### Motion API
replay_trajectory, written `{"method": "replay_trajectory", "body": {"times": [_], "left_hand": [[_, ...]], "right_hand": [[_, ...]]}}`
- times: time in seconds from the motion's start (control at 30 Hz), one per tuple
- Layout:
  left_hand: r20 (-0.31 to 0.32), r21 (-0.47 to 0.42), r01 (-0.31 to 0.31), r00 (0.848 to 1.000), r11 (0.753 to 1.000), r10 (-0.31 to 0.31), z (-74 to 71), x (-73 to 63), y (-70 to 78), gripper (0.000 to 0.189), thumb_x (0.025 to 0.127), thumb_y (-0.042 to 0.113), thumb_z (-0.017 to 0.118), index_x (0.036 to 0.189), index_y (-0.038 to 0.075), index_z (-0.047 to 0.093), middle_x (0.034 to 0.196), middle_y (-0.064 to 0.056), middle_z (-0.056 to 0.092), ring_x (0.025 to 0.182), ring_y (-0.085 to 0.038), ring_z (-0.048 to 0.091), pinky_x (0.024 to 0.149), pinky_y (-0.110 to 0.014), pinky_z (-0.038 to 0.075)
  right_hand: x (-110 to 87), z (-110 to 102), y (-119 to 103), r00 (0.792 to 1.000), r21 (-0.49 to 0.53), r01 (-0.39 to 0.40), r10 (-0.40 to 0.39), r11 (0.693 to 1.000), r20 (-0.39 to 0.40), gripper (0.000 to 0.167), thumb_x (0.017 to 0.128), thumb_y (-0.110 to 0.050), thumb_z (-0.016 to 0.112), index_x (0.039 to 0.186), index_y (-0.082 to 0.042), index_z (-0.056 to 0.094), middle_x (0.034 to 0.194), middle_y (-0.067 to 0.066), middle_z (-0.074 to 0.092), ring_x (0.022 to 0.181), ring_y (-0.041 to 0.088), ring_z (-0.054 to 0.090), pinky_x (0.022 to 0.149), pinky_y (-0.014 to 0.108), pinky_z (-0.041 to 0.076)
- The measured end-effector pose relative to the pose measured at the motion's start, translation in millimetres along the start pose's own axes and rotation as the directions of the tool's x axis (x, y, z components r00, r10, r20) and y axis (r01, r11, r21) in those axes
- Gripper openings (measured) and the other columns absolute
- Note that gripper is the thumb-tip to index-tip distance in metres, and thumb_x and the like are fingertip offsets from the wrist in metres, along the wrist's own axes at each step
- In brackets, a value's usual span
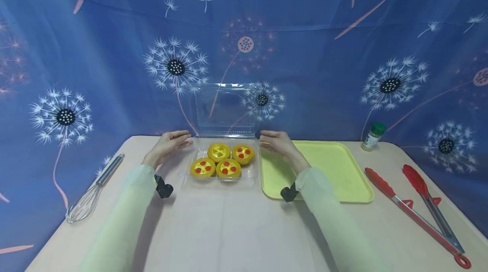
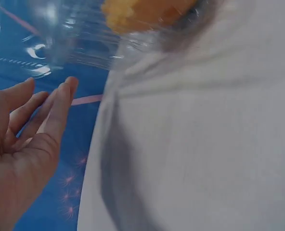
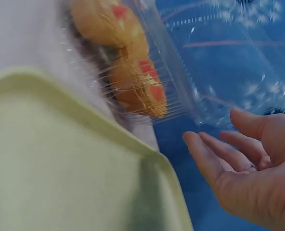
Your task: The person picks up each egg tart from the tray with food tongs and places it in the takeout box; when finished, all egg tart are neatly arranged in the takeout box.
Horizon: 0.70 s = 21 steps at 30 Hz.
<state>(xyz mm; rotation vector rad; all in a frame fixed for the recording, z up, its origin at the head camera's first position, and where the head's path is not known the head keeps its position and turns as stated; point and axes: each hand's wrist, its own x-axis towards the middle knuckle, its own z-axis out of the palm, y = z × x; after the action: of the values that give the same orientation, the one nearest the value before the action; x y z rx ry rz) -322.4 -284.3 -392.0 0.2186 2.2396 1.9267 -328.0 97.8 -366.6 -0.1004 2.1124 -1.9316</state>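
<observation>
In the middle of the table a clear plastic clamshell box stands with its lid [image 1: 228,113] raised upright at the back. Its base [image 1: 249,179] holds several yellow egg tarts [image 1: 228,168], most with red pieces on top. My left hand [image 1: 167,148] is beside the box's left rear corner, fingers extended and slightly bent. On the opposite side, my right hand [image 1: 283,148] is held in much the same way, above the edge of a yellow tray [image 1: 331,174]. Both wrist views show a small gap between fingertips and plastic, and neither hand holds anything.
A whisk [image 1: 93,189] lies at the table's left edge. Red-tipped tongs [image 1: 415,217] lie spread on the right, and a green-capped seasoning jar [image 1: 372,136] stands behind them. A blue dandelion-print cloth [image 1: 305,64] hangs behind the table.
</observation>
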Motion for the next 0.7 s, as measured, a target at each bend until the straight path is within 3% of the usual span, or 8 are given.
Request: {"method": "replay_trajectory", "body": {"times": [0.1,0.2,0.3,0.5,0.7], "left_hand": [[0.0,0.044,-0.012,1.0,0.999,0.012,2.6,9.1,-5.2,0.051,0.104,0.006,0.045,0.149,-0.008,0.027,0.151,-0.027,0.034,0.128,-0.036,0.05,0.109,-0.04,0.046],[-0.003,0.057,-0.043,0.999,0.997,0.043,5.4,14.3,-7.3,0.053,0.102,0.006,0.049,0.149,-0.006,0.029,0.148,-0.027,0.037,0.118,-0.024,0.06,0.106,-0.036,0.049],[-0.012,-0.004,-0.047,0.999,0.999,0.047,8.4,16.9,-12.3,0.055,0.1,0.003,0.052,0.149,-0.004,0.03,0.147,-0.027,0.039,0.105,-0.01,0.066,0.103,-0.031,0.051],[-0.047,-0.127,-0.063,0.997,0.99,0.057,8.6,24.8,-16.8,0.051,0.099,-0.002,0.052,0.147,-0.005,0.035,0.144,-0.03,0.041,0.095,-0.004,0.067,0.097,-0.025,0.055],[-0.041,-0.183,-0.053,0.998,0.982,0.046,6.5,31.1,-17.0,0.049,0.099,-0.003,0.051,0.146,-0.007,0.036,0.144,-0.031,0.039,0.105,-0.015,0.067,0.103,-0.031,0.051]], "right_hand": [[18.0,7,5,0.999,0.064,-0.025,0.027,0.998,-0.029,0.048,0.097,-0.004,0.058,0.143,-0.001,0.046,0.138,0.026,0.051,0.115,0.032,0.062,0.098,0.033,0.056],[30.3,11,9,0.998,0.109,-0.026,0.032,0.994,-0.059,0.046,0.094,0.001,0.061,0.139,0.0,0.052,0.129,0.027,0.056,0.093,0.021,0.071,0.084,0.026,0.061],[36.1,14,16,0.995,0.156,-0.043,0.057,0.987,-0.085,0.044,0.091,0.005,0.063,0.134,0.0,0.056,0.12,0.026,0.061,0.076,0.013,0.072,0.075,0.024,0.062],[41.2,16,15,0.993,0.241,-0.047,0.072,0.969,-0.094,0.042,0.09,0.007,0.063,0.132,0.001,0.058,0.1,0.018,0.072,0.076,0.015,0.073,0.081,0.028,0.061],[46.9,15,16,0.992,0.319,-0.072,0.1,0.945,-0.074,0.044,0.091,0.008,0.061,0.134,0.001,0.057,0.081,0.005,0.074,0.076,0.015,0.072,0.082,0.027,0.061]]}}
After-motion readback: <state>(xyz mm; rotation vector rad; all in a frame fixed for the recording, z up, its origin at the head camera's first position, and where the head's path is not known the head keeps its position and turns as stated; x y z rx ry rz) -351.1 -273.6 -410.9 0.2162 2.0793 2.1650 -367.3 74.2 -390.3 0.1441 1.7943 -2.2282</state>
